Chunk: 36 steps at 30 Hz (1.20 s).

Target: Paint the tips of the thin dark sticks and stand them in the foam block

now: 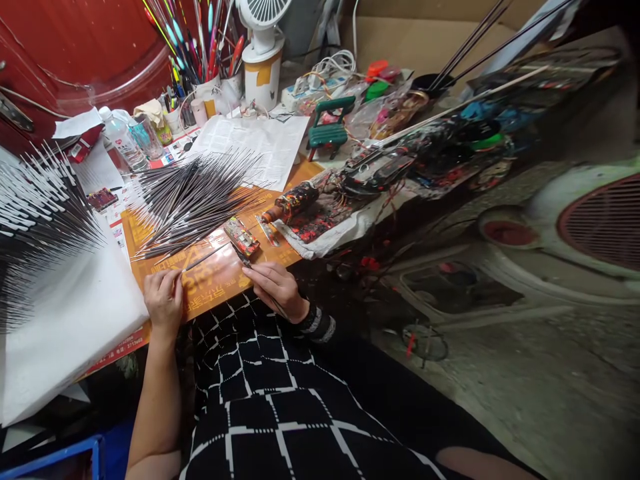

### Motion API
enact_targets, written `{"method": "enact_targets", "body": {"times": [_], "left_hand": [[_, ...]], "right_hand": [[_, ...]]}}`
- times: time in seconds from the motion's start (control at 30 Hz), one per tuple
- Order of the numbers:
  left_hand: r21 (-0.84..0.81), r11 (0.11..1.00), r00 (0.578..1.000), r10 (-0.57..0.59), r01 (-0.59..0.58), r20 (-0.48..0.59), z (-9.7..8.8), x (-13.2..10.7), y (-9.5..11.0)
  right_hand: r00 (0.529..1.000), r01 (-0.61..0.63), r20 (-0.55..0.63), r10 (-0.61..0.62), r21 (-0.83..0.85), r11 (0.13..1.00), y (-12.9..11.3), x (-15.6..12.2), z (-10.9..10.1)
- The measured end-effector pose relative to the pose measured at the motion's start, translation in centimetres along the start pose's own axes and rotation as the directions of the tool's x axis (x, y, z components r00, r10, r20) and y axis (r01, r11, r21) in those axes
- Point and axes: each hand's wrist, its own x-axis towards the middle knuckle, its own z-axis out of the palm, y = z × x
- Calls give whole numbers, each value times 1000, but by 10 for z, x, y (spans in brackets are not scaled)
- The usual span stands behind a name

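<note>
My left hand [163, 298] rests on the orange sheet [210, 280] at the table's near edge, fingers pinched on the end of a thin dark rod [205, 255] that points up and right. My right hand [277, 288] is closed around a slim brush-like tool [243, 259], its tip near the rod's far end. A small paint-spattered block [241, 237] lies just beyond both hands. Behind it a big pile of thin dark rods [190, 197] fans out over the sheet.
A white foam block [65, 320] stuck with many rods stands at left. Further back are a paint-stained bottle [295, 201], stained cloth [325, 230], printed paper [255, 143], a green miniature chair [327, 130], cups of floats and brushes [200, 47], a small fan [263, 47].
</note>
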Motion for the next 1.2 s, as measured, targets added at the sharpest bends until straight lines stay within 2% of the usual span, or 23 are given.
{"method": "enact_targets", "body": {"times": [0.27, 0.47, 0.67, 0.9, 1.2], "left_hand": [[0, 1000, 1000, -22, 22, 13, 0, -1, -1], [5, 1000, 1000, -11, 10, 10, 0, 0, 0], [7, 1000, 1000, 9, -9, 2, -1, 0, -1], [1, 1000, 1000, 4, -4, 9, -1, 0, 0], [10, 996, 996, 83, -83, -34, 0, 1, -2]], "right_hand": [[998, -63, 6, 63, 64, 996, 0, -3, 1], [998, -60, 5, 60, -9, 998, 0, -2, 2], [998, -21, -52, 23, 42, 999, 0, -1, 3], [1000, -4, -10, 5, 13, 1000, 2, -5, 2], [999, -33, 13, 33, -3, 999, -1, -2, 0]]}}
